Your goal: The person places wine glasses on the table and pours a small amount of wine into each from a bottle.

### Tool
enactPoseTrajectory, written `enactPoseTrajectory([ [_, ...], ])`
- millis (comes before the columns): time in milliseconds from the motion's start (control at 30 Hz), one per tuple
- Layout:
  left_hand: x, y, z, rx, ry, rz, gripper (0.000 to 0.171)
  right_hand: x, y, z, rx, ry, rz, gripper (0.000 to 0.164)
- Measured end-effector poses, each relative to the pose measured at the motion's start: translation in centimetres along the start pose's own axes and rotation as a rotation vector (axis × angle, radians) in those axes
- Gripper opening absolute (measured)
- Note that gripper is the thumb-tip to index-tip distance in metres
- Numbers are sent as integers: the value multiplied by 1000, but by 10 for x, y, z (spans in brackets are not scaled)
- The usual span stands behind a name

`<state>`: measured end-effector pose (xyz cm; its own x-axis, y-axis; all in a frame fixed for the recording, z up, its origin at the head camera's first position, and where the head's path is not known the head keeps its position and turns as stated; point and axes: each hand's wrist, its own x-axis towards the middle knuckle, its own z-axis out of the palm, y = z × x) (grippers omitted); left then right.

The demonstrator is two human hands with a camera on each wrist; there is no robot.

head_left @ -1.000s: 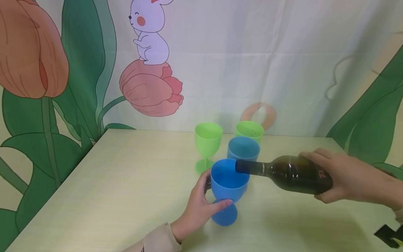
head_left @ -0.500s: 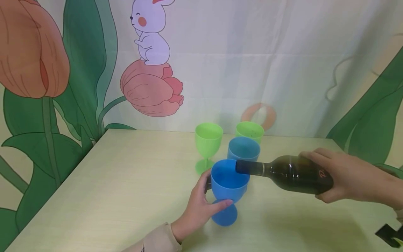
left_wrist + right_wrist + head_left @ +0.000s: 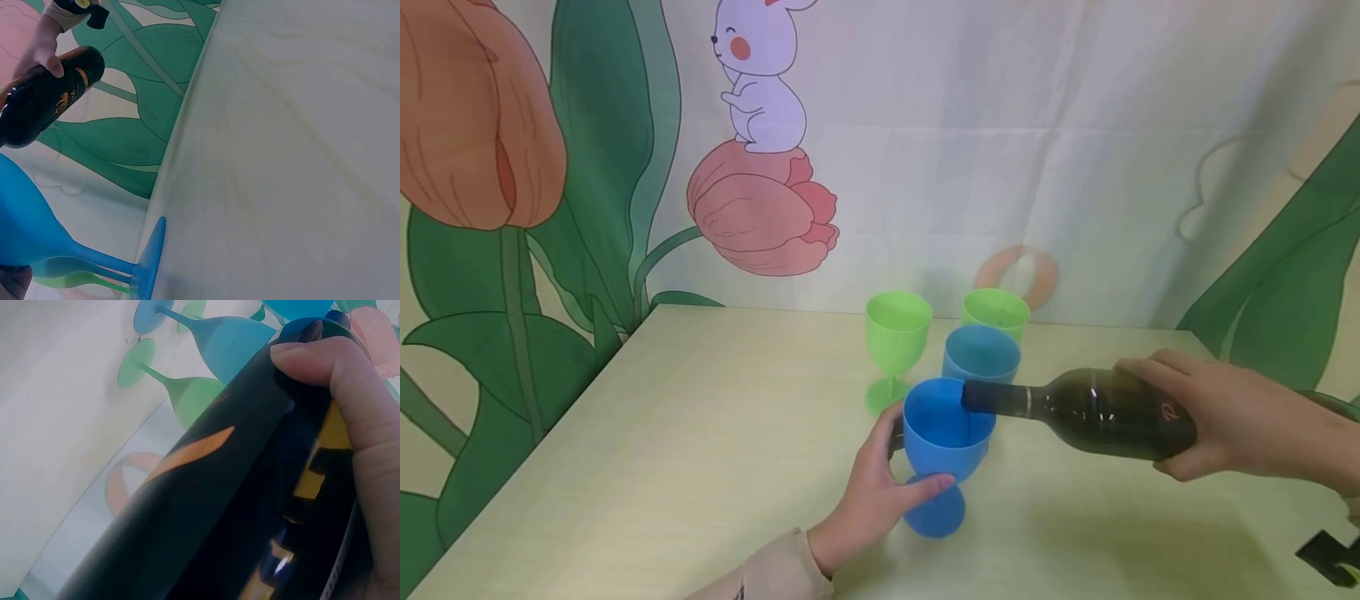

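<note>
My left hand [image 3: 880,487] grips a blue plastic goblet [image 3: 947,467] around the lower bowl, thumb across the front. The goblet stands upright, its foot at the table. From the right, my right hand [image 3: 1232,417] holds a dark wine bottle [image 3: 1105,414] by its body. The bottle lies almost level, its neck tipped slightly over the goblet's rim. A thin dark line runs down inside the bowl below the bottle's mouth. In the right wrist view the thumb [image 3: 306,359] presses along the dark bottle side. The left wrist view shows the goblet's stem [image 3: 103,255] and foot.
Close behind the held goblet stands a second blue goblet [image 3: 981,354]. Two green goblets, a left one [image 3: 897,329] and a right one [image 3: 1000,308], stand farther back on the pale table [image 3: 700,433]. A printed curtain [image 3: 910,167] hangs along the table's far edge.
A thin dark line now shows under the bottle's mouth inside the goblet, where none showed earlier. Both hands, the goblet and the bottle hold nearly the same place.
</note>
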<state>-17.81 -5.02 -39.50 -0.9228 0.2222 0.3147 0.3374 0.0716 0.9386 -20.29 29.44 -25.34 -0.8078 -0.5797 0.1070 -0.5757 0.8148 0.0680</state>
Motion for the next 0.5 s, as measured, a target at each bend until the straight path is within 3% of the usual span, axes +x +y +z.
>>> enactPoseTrajectory([
  [500,0,1,0,7,6,2,77,1,-1,-2,-3,-17,16,92],
])
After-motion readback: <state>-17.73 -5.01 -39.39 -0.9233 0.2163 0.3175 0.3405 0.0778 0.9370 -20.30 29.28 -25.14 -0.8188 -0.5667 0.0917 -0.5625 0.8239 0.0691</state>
